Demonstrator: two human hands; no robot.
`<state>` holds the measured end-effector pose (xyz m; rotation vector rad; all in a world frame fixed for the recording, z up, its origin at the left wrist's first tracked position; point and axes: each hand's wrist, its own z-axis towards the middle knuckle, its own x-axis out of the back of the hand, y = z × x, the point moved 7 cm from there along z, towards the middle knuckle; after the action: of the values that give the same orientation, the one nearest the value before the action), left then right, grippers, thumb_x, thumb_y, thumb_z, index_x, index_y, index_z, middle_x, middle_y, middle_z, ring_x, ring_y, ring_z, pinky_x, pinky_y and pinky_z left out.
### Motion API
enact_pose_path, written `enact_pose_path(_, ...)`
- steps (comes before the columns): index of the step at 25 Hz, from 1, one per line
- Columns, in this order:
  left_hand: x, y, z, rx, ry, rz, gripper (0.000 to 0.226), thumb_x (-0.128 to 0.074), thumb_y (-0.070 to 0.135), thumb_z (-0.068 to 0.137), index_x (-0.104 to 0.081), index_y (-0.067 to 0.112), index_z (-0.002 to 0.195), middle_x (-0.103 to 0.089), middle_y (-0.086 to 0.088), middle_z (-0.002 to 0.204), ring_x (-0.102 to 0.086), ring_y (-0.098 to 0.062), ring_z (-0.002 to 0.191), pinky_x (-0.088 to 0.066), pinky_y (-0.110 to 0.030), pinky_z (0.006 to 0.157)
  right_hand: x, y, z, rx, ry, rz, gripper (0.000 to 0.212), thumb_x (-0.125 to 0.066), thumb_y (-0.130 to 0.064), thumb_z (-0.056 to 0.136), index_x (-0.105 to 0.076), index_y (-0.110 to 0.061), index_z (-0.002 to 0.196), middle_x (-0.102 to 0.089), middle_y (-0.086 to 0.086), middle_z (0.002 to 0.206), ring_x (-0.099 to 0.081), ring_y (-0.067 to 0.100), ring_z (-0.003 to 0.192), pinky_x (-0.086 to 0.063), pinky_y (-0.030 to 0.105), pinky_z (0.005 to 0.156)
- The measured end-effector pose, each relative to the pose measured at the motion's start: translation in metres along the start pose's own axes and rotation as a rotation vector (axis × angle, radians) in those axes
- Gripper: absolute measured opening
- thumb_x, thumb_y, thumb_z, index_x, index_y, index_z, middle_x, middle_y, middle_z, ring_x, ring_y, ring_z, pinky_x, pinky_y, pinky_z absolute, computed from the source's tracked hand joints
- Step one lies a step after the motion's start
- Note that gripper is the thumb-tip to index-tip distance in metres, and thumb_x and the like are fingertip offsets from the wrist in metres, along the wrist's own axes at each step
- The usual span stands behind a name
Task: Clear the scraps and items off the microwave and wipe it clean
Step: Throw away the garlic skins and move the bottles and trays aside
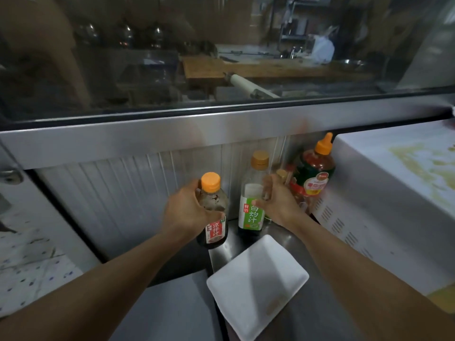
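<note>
I count three sauce bottles [251, 193] at the worktop's [320, 316] back edge, one white microwave [384, 217], one white square plate [256, 286], two hands [187, 212].

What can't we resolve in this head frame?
- Microwave: cut off by the right edge; door and most of its stained top out of view.
- Small bottle behind the right hand: mostly hidden by that hand and the green-label bottle.
- Red-label bottle: label partly covered by the left hand.
- Room behind the glass: dim, blurred by reflections.
</note>
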<state>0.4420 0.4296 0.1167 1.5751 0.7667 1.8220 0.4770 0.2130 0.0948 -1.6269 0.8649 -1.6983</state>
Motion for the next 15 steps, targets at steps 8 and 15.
enact_pose_path(8,-0.015,-0.013,0.003,-0.075,-0.023,0.027,0.058,-0.086,0.030,0.059,-0.055,0.022,0.107,-0.065,0.004,0.102,-0.059,-0.013,0.088,-0.049,-0.029,0.080,-0.016,0.027,0.008,-0.032,-0.009,0.102,0.061,-0.068,-0.003,0.082,-0.037,-0.025,0.130,-0.049,-0.021,0.088,-0.053,0.008,0.103,-0.048,0.023,0.089)
enact_pose_path(15,-0.016,-0.008,0.003,-0.079,-0.003,0.007,0.060,-0.086,0.026,0.059,-0.056,0.019,0.111,-0.066,0.000,0.107,-0.061,-0.017,0.092,-0.048,-0.031,0.082,-0.002,0.025,-0.026,-0.049,0.208,0.016,0.054,-0.071,-0.010,0.080,-0.042,-0.016,0.125,-0.059,0.000,0.121,-0.056,0.014,0.111,-0.046,0.030,0.093)
